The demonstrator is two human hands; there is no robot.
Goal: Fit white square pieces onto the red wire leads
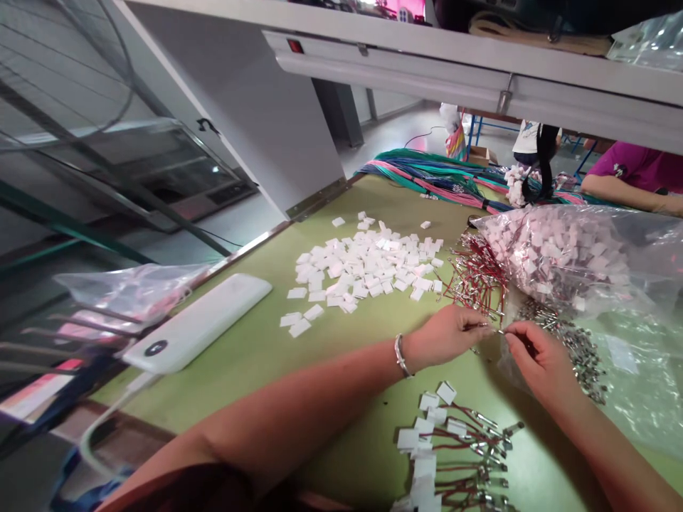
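My left hand (pixel 447 334), with a bracelet at the wrist, is closed in a pinch. My right hand (pixel 541 355) pinches too, its fingertips almost meeting the left ones. Something thin and shiny shows between them, too small to name. Just beyond lies a heap of short red wires (pixel 480 274) with metal ends. Beside my right hand is a pile of small metal terminals (pixel 584 359). Nearer to me, white plastic pieces joined to red wires with metal ends (pixel 464 448) lie in a row. A spread of loose white plastic pieces (pixel 368 267) covers the table's middle.
A clear bag of white pieces (pixel 565 249) lies at the right. At the left is a long white device (pixel 200 323) with a cable. Coloured wire bundles (pixel 427 174) run along the far edge. A shelf (pixel 395 64) hangs above; a person in purple (pixel 629 167) is beyond.
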